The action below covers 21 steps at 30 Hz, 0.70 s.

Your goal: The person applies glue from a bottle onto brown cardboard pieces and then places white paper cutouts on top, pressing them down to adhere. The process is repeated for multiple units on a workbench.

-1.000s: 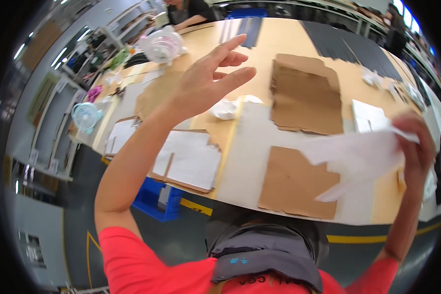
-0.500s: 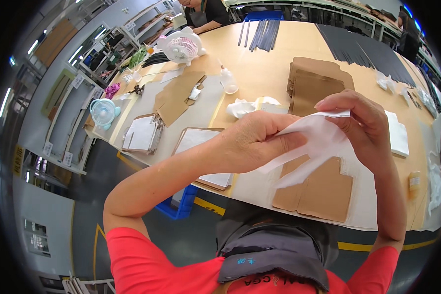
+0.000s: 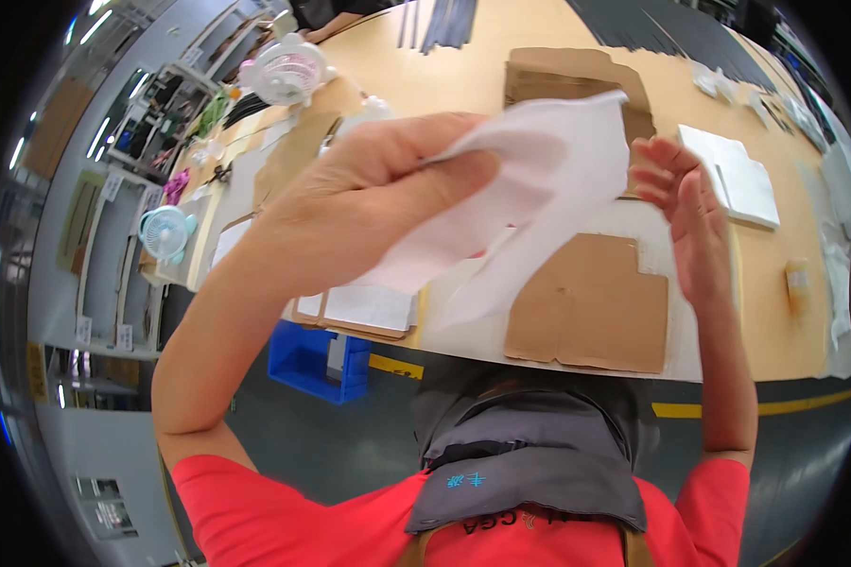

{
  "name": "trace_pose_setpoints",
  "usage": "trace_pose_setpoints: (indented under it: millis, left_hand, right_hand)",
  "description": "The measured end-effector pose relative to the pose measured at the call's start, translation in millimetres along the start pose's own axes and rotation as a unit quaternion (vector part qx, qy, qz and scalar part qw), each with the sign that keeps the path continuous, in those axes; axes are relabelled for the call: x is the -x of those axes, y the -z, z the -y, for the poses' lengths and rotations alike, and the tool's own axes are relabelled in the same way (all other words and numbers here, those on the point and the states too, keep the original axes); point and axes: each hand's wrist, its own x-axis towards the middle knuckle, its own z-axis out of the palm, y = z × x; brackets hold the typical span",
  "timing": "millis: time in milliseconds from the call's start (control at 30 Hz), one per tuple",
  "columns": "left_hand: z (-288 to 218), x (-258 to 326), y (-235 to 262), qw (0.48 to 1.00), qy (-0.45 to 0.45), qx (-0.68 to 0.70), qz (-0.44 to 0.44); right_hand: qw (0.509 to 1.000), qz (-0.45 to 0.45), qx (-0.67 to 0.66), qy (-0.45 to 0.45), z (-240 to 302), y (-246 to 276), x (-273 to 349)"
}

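A thin white sheet (image 3: 563, 156), soft and folded over on itself, hangs above the table. My left hand (image 3: 359, 194) pinches its left edge between thumb and fingers. To the right of the sheet is my right hand (image 3: 686, 213), fingers apart and holding nothing. Flat on the table below lies a brown cut panel (image 3: 596, 307) with a notched upper right corner. Behind the sheet sits a stack of brown pieces (image 3: 572, 71), partly covered by it. Past my right hand is a pile of white sheets (image 3: 742, 180). White pieces on brown panels (image 3: 373, 307) lie under my left forearm.
A pink-and-white fan (image 3: 288, 71) and a pale blue fan (image 3: 165, 234) stand on the left. Dark strips (image 3: 451, 24) and dark sheets (image 3: 667, 42) lie at the far side. A yellowish bottle (image 3: 797, 283) is at right. A blue crate (image 3: 317, 364) sits below the table edge.
My right hand has let go of the white sheet and opened, apart from it. My left hand has moved left and up with the sheet. The view has shifted too.
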Motion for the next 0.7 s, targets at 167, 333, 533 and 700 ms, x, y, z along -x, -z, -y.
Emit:
trace_pose_setpoints:
  millis: [167,333,533,700]
  left_hand:
    - [-13,3,-4,0.996,-0.01,0.029,-0.086]
    - [-16,13,4,0.99,-0.009,0.087,-0.115]
    - [89,38,-12,0.932,0.082,0.302,-0.183]
    - [175,40,-81,0.841,0.165,0.49,-0.16]
  right_hand:
    - [0.989,0.022,-0.103,-0.1,-39,-22,40]
    - [0.93,0.065,-0.308,-0.188,-53,-62,54]
    - [0.91,-0.051,-0.234,-0.339,-34,-50,99]
    - [0.934,-0.11,-0.043,-0.336,-20,-16,135]
